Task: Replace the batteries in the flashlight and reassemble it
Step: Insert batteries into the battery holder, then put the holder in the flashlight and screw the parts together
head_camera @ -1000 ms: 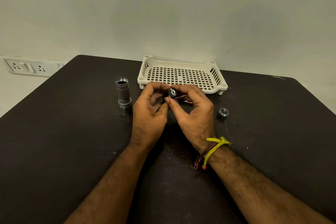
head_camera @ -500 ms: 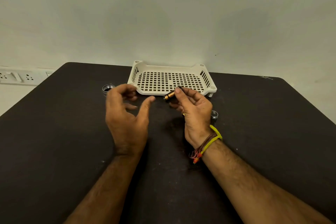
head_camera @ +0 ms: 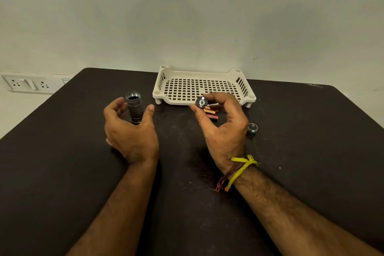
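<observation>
Flashlight body (head_camera: pixel 134 108): upright on dark desk (head_camera: pixel 62 162), left of centre, open threaded end up. Head view only.

Left hand (head_camera: pixel 131 131): cupped around body from near side, fingers (head_camera: pixel 116 106) loosely curled on its left, thumb on its right; contact with barrel cannot be told. Nothing gripped.

Right hand (head_camera: pixel 224 127): raised just in front of tray, thumb and fingers pinching battery holder (head_camera: pixel 201 102), round end face with metal contact turned toward camera.

Batteries (head_camera: pixel 211 113): copper-coloured, lying on desk under right hand, partly hidden by thumb; count unclear.

Tail cap (head_camera: pixel 252 128): small metal ring with spring, on desk just right of right hand, not touching it.

White slotted tray (head_camera: pixel 199 75): at far edge of desk, against wall.

Yellow and red thread bands (head_camera: pixel 239 170): tied on right wrist.

Wall socket panel (head_camera: pixel 25 83): far left, beyond desk.
</observation>
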